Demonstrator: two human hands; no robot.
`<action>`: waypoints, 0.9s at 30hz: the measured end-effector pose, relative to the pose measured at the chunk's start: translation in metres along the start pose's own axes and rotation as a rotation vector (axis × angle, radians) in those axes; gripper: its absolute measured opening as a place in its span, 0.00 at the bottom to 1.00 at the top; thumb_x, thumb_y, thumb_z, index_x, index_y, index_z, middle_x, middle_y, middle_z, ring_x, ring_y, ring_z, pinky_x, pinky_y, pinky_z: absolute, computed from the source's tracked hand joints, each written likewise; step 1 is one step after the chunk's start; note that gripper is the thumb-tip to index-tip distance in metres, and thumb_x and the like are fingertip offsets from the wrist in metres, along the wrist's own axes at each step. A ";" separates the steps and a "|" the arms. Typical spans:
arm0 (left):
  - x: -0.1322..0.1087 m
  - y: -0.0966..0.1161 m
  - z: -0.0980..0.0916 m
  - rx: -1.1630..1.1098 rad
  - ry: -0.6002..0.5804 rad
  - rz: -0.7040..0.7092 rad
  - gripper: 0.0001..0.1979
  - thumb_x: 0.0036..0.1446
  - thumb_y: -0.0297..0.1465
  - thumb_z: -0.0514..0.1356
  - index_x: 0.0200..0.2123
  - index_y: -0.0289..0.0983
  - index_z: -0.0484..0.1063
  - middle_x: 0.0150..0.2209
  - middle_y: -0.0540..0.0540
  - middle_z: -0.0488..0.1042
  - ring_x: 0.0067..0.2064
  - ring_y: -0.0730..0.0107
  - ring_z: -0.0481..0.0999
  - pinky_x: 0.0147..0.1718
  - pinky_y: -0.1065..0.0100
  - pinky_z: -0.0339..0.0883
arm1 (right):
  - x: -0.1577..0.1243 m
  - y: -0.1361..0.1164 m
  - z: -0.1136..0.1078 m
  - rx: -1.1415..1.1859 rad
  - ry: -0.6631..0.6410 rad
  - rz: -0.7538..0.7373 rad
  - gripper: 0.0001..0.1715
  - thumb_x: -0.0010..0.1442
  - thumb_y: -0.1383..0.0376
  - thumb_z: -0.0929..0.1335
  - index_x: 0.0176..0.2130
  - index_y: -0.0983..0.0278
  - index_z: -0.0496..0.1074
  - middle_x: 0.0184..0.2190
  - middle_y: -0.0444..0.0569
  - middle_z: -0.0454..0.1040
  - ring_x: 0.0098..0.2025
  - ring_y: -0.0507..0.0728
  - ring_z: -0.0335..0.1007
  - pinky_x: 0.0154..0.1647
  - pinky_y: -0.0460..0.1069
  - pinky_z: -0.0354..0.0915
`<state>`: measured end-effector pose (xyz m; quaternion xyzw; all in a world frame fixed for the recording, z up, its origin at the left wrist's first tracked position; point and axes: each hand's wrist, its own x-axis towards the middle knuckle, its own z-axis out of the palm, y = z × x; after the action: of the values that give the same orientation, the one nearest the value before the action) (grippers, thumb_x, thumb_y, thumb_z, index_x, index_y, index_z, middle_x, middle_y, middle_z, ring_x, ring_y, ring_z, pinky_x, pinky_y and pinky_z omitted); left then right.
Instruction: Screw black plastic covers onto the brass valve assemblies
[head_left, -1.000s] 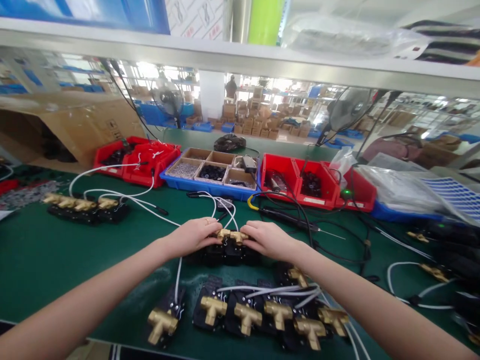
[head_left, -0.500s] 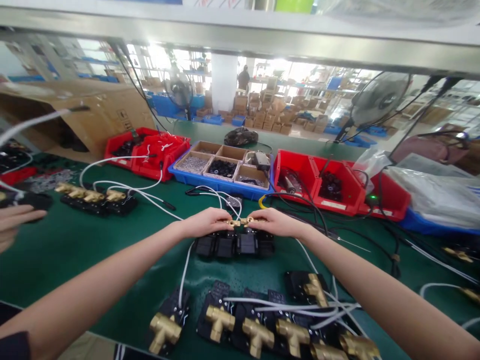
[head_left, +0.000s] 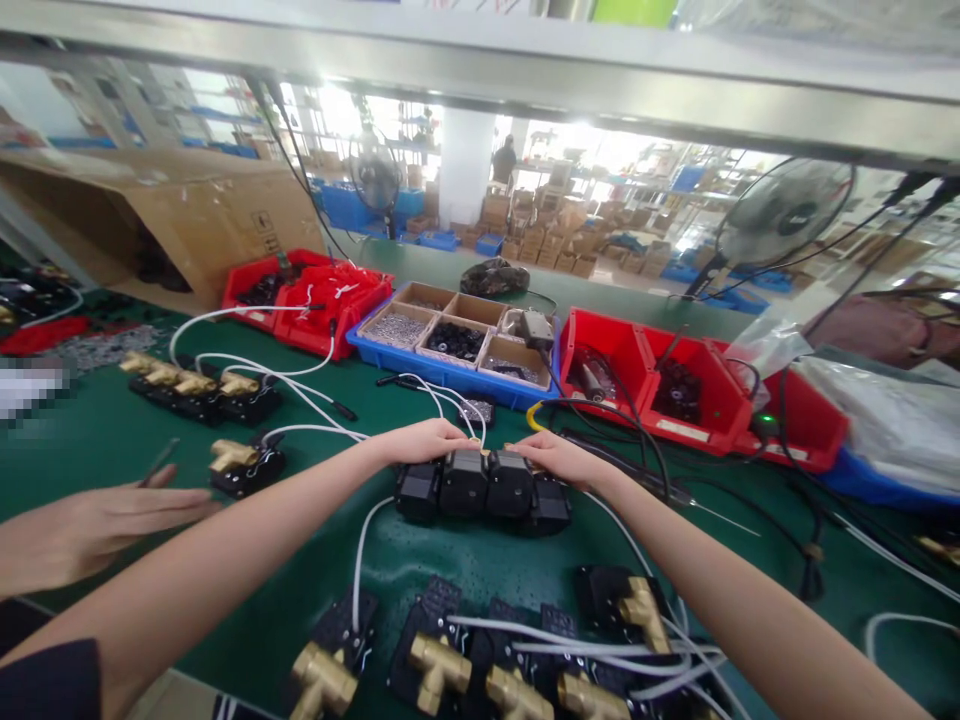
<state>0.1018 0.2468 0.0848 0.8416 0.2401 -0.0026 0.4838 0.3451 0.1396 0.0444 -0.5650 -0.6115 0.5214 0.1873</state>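
My left hand point(head_left: 424, 441) and my right hand point(head_left: 556, 460) rest on the far side of a row of black valve bodies point(head_left: 480, 490) on the green mat point(head_left: 90, 460). Fingers of both hands curl over the row's top, pressing on it from either end. The brass parts they touched are hidden behind the black bodies. White wires point(head_left: 442, 400) run away from the row. Close to me lies a line of brass tee valves on black bases point(head_left: 450, 680).
Another person's hand point(head_left: 97, 530) reaches in flat from the left, near a single brass valve point(head_left: 244, 465). A second valve row point(head_left: 202, 392) lies at left. Red bins point(head_left: 675, 400), a blue parts tray point(head_left: 450, 345) and a cardboard box point(head_left: 172, 220) line the back.
The view has tilted and moved closer. The brass tops between my hands are now hidden. The other person's hand has come further in and a single valve now lies at left.
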 end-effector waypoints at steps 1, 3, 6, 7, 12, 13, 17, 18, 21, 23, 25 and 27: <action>0.003 -0.002 -0.001 -0.007 -0.015 -0.010 0.31 0.55 0.57 0.54 0.33 0.34 0.79 0.25 0.51 0.72 0.28 0.70 0.67 0.29 0.72 0.59 | 0.003 0.003 0.000 0.008 0.004 0.013 0.20 0.68 0.53 0.64 0.44 0.69 0.70 0.35 0.47 0.72 0.33 0.51 0.70 0.34 0.48 0.71; 0.008 -0.005 -0.003 -0.004 -0.055 -0.021 0.32 0.53 0.58 0.56 0.33 0.34 0.80 0.24 0.51 0.71 0.26 0.71 0.66 0.27 0.72 0.58 | 0.007 0.006 -0.001 0.011 0.015 0.019 0.20 0.68 0.53 0.65 0.45 0.69 0.71 0.38 0.48 0.72 0.36 0.53 0.71 0.37 0.50 0.72; 0.018 -0.011 -0.006 0.018 -0.073 -0.023 0.32 0.50 0.59 0.58 0.31 0.34 0.81 0.22 0.51 0.71 0.24 0.73 0.65 0.25 0.72 0.57 | 0.011 0.006 -0.002 -0.024 0.053 0.003 0.20 0.67 0.54 0.66 0.46 0.69 0.71 0.41 0.49 0.73 0.40 0.55 0.72 0.41 0.52 0.72; 0.021 -0.013 -0.007 0.034 -0.065 -0.017 0.32 0.50 0.59 0.59 0.31 0.34 0.81 0.22 0.50 0.71 0.24 0.73 0.65 0.24 0.72 0.57 | 0.013 0.006 -0.003 -0.047 0.074 -0.003 0.20 0.67 0.54 0.66 0.47 0.69 0.71 0.42 0.49 0.73 0.41 0.56 0.72 0.42 0.53 0.72; 0.031 -0.018 -0.021 0.192 0.113 0.101 0.28 0.44 0.56 0.65 0.21 0.35 0.80 0.19 0.49 0.70 0.25 0.72 0.66 0.26 0.71 0.57 | 0.017 0.003 -0.002 -0.226 0.249 -0.021 0.18 0.66 0.56 0.67 0.46 0.69 0.71 0.43 0.49 0.73 0.43 0.56 0.72 0.45 0.54 0.72; 0.029 -0.016 -0.026 0.225 0.173 0.135 0.26 0.44 0.55 0.66 0.22 0.35 0.80 0.21 0.48 0.72 0.28 0.70 0.68 0.28 0.71 0.59 | 0.014 0.001 -0.003 -0.273 0.294 -0.025 0.17 0.66 0.57 0.67 0.46 0.69 0.71 0.43 0.50 0.73 0.43 0.56 0.72 0.45 0.54 0.72; -0.006 0.005 -0.028 0.304 0.496 0.197 0.25 0.60 0.50 0.56 0.37 0.35 0.81 0.33 0.43 0.75 0.38 0.64 0.71 0.41 0.65 0.63 | -0.017 -0.018 -0.008 -0.446 0.509 -0.052 0.15 0.68 0.58 0.65 0.45 0.68 0.71 0.44 0.51 0.72 0.46 0.56 0.70 0.50 0.56 0.69; -0.019 0.012 -0.023 0.321 0.569 0.201 0.25 0.63 0.49 0.53 0.41 0.34 0.79 0.37 0.41 0.75 0.40 0.62 0.71 0.43 0.63 0.63 | -0.030 -0.025 -0.008 -0.478 0.540 -0.068 0.16 0.69 0.57 0.63 0.45 0.67 0.71 0.44 0.51 0.72 0.46 0.56 0.70 0.50 0.56 0.68; -0.051 0.030 0.006 0.450 0.513 0.310 0.25 0.59 0.48 0.60 0.53 0.40 0.73 0.50 0.41 0.73 0.51 0.58 0.70 0.53 0.58 0.61 | -0.069 -0.042 0.005 -0.561 0.494 -0.137 0.24 0.64 0.51 0.67 0.53 0.62 0.69 0.47 0.50 0.70 0.47 0.56 0.69 0.52 0.54 0.67; -0.059 0.036 0.027 0.651 0.387 0.331 0.40 0.49 0.48 0.69 0.62 0.43 0.63 0.59 0.39 0.68 0.58 0.50 0.66 0.57 0.51 0.58 | -0.086 -0.048 0.021 -0.634 0.432 -0.148 0.43 0.48 0.49 0.77 0.57 0.62 0.66 0.50 0.53 0.69 0.50 0.60 0.67 0.53 0.56 0.67; -0.053 0.037 0.044 0.759 0.329 0.291 0.48 0.45 0.44 0.72 0.66 0.43 0.55 0.63 0.37 0.64 0.61 0.45 0.63 0.58 0.46 0.56 | -0.091 -0.047 0.036 -0.710 0.416 -0.121 0.45 0.43 0.54 0.80 0.54 0.66 0.67 0.48 0.56 0.69 0.51 0.64 0.66 0.52 0.59 0.67; -0.040 0.036 0.053 0.769 0.327 0.237 0.43 0.49 0.39 0.70 0.65 0.40 0.57 0.61 0.36 0.67 0.59 0.46 0.66 0.56 0.48 0.60 | -0.085 -0.044 0.044 -0.763 0.444 -0.079 0.31 0.51 0.59 0.76 0.50 0.68 0.68 0.45 0.55 0.69 0.49 0.63 0.66 0.49 0.59 0.68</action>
<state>0.0927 0.1725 0.0958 0.9717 0.1968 0.0968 0.0876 0.3121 0.0532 0.0949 -0.6683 -0.7261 0.1169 0.1120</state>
